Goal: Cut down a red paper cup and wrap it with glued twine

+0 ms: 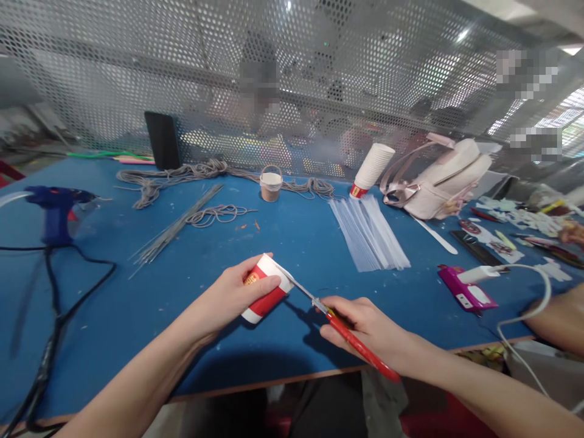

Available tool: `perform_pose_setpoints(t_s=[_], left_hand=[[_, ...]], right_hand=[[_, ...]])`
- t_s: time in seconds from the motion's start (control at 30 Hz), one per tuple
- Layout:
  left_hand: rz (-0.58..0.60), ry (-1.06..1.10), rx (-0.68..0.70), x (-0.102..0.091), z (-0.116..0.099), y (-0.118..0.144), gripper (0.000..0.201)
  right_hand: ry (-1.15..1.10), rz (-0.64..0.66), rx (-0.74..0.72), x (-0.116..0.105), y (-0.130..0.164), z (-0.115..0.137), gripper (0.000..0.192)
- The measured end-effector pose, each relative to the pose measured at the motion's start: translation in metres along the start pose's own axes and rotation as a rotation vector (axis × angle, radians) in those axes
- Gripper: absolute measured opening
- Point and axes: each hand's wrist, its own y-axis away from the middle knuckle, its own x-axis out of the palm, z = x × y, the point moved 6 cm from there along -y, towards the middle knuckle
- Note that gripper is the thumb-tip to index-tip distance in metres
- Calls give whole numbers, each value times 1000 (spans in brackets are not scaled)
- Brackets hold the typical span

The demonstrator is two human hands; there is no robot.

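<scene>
A red and white paper cup [270, 303] lies tilted in my left hand [241, 286], its rim facing up and right. My left fingers wrap around its side, with the thumb across the front. My right hand [365, 331] grips red-handled scissors [353, 344]. Their blades reach the cup's rim, and how far they go into the cup is hard to make out. Beyond my hands stands a small basket-like cup [270, 187] with a white upper part and a looped handle. A tilted stack of paper cups [373, 167] rests behind a bundle of clear plastic strips [369, 234].
On the left, a blue glue gun [57, 213] stands with black cables. Grey cord [182, 176] and thin wires [182, 222] lie across the blue table [191, 359]. At right are a pink backpack [449, 179], a purple power strip [465, 289] and another person's arm [561, 319].
</scene>
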Motion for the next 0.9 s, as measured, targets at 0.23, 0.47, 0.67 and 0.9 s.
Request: perform_pose_setpoints(t_s=[0.23,0.47,0.67,0.9], left_hand=[[-38,-79,7,-3,2,-3,69],[-42,-84,4,-5,3,-3,67],[-60,-65,-29,-3,1,-1,78],[-79,-200,21,-6,1,-2,79]], right_hand=[[-27,-4,-9,-1,-3,1,30],[-20,-9,-13,1,-4,-1,32],[27,-8,-16,0,-3,-1,31],[18,-2,-34,-4,-5,7,29]])
